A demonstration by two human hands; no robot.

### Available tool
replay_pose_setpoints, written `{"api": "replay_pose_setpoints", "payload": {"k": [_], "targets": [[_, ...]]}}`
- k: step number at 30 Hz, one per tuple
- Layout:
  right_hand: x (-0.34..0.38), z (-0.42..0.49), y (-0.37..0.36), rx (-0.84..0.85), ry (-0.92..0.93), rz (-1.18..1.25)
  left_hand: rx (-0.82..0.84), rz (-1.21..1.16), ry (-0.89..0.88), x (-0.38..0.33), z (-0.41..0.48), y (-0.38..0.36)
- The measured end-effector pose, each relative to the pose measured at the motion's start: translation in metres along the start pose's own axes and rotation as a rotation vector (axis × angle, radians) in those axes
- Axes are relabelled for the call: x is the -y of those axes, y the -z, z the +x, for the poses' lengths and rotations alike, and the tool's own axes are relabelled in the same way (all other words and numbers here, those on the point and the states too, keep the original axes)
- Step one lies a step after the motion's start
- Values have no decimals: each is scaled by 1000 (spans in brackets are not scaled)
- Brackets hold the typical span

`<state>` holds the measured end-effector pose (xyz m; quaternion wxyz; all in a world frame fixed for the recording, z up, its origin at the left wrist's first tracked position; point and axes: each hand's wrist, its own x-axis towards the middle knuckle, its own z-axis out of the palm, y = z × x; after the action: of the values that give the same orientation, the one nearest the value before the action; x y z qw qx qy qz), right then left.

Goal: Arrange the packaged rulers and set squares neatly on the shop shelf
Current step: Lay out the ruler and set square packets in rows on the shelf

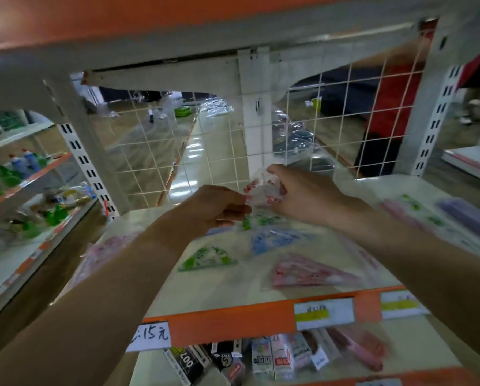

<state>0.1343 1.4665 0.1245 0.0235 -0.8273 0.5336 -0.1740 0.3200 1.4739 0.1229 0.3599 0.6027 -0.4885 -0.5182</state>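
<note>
Both my hands reach deep over the cream shelf (227,285). My left hand (219,204) and my right hand (300,190) together pinch a clear packet with red print (262,190), held up above the shelf near the wire mesh back. Below it lie a green set square packet (208,259), a blue one (277,238), a pink one (308,271) and another green-printed packet (261,220). A pink packet (105,249) sits at the shelf's left edge, blurred. Long ruler packets (417,210) lie at the right, next to a purple one (470,215).
A white wire grid (205,151) backs the shelf, and the shelf above (177,37) hangs low overhead. Orange price strip with labels (261,316) runs along the front edge. Boxed stationery (261,358) fills the shelf below. A neighbouring rack with green and blue items (24,190) stands left.
</note>
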Motion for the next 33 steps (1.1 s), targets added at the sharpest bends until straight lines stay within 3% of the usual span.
{"api": "replay_pose_setpoints", "payload": {"k": [4,9,15,23,27,33], "targets": [[-12,-13,4,-22,-6,-76,90,46,8,-5,1,-19],[-20,-25,14,267,-80,-75,133,341,-53,-6,-2,-19],[-20,-41,11,550,-98,-61,-5,621,-165,-3,-8,-8],[-5,-56,11,712,-34,-240,-93,824,-249,9,-14,12],[6,-51,13,751,-7,-271,-99,882,-233,14,-23,28],[39,-18,7,593,159,-105,-220,932,-142,28,-39,70]]}}
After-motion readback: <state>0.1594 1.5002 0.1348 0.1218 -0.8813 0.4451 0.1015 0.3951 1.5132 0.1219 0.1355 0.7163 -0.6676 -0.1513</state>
